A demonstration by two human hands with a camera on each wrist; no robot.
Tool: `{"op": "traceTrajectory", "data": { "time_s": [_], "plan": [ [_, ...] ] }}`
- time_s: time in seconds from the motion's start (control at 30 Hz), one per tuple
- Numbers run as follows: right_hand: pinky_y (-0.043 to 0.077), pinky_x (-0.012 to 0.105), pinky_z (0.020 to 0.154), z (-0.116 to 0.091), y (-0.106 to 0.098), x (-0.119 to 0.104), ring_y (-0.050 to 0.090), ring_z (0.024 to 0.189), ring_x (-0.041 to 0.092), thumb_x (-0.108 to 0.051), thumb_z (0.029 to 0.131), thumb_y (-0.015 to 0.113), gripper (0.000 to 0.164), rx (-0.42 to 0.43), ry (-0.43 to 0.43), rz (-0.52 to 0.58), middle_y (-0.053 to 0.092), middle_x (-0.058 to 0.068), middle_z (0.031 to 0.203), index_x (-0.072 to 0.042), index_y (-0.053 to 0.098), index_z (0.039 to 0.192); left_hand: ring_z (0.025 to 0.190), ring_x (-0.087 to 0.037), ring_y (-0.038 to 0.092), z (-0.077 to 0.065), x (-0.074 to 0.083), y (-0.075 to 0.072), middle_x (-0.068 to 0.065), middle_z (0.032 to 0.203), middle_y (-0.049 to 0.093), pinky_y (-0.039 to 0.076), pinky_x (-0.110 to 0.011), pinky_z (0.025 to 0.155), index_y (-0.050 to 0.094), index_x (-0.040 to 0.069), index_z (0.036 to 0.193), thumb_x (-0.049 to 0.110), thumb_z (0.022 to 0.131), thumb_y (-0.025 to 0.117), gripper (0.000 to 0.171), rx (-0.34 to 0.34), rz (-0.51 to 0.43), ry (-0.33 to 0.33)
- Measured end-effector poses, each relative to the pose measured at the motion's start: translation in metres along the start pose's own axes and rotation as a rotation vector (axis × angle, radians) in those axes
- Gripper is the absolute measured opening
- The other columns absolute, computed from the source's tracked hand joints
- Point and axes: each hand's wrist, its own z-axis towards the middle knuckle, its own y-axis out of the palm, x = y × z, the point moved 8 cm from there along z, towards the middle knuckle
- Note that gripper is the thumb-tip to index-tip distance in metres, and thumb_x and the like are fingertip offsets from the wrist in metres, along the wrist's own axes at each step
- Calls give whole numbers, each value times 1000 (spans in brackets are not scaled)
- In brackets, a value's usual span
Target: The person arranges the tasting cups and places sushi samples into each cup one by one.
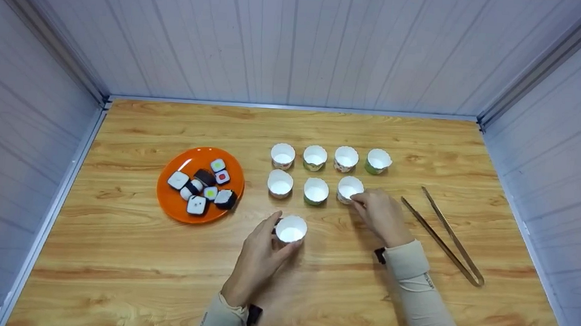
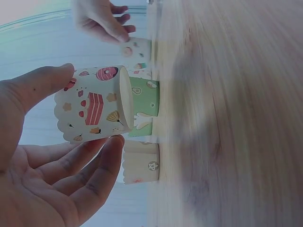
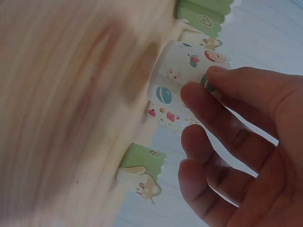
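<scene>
My left hand [image 1: 258, 255] holds a white paper baking cup [image 1: 291, 229] between thumb and fingers, nearer to me than the other cups. Pink cake prints cover that cup's side in the left wrist view, where it appears raised off the wood. With thumb and forefinger, my right hand [image 1: 383, 216] pinches the rim of another white paper cup [image 1: 350, 186], at the right end of the front row. Its remaining fingers are loosely bent and touch nothing. Beside it in that row stand a green cup [image 1: 315, 191] and a pale cup [image 1: 280, 184].
Several paper cups form a back row, including a green one [image 1: 378, 161] at its right end. An orange plate [image 1: 168, 209] with several sushi pieces [image 1: 197, 205] lies to the left. Metal tongs [image 1: 443, 240] rest spread on the wooden table [image 1: 130, 279] at right.
</scene>
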Motion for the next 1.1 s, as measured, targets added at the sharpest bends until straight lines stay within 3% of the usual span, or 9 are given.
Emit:
{"op": "traceTrajectory", "data": {
  "time_s": [0.27,0.43,0.6,0.73,0.87,1.1],
  "plan": [
    [54,48,66,1,9,6,68,84,31,-13,91,74,12,-46,38,11,73,10,94,-11,79,102,116,-27,58,0,-1,-1,-19,138,55,48,-43,95,44,-5,145,29,87,81,76,4,5,-17],
    [55,47,67,-2,-2,-4,69,85,31,-12,91,74,16,0,-2,18,73,10,98,-9,77,107,107,-25,60,0,-2,1,-19,137,55,50,-42,89,44,-4,145,30,87,80,76,-7,8,-33],
    [53,37,62,-8,-27,-34,65,73,20,-12,89,77,14,109,-142,135,72,3,88,-9,78,103,116,-27,58,0,-1,1,-19,138,54,48,-44,96,44,-3,145,30,88,80,76,-8,2,-42],
    [52,29,62,-15,-39,-65,62,72,13,-9,88,78,16,141,-340,272,70,0,85,-9,77,104,120,-28,56,0,-1,1,-19,138,54,47,-45,99,44,-2,146,29,87,80,75,-13,4,-52],
    [51,27,62,-23,-39,-92,61,72,12,-9,88,77,17,103,-497,337,69,0,87,-9,76,105,119,-27,58,1,0,1,-19,137,55,47,-44,98,45,-2,146,28,88,80,74,-14,5,-40],
    [50,28,63,-29,-17,-116,59,73,12,-10,90,76,21,14,-601,332,69,1,90,-9,76,111,118,-29,58,-1,5,-2,-21,134,56,47,-45,97,45,-4,144,23,88,80,72,14,17,29]
  ]
}}
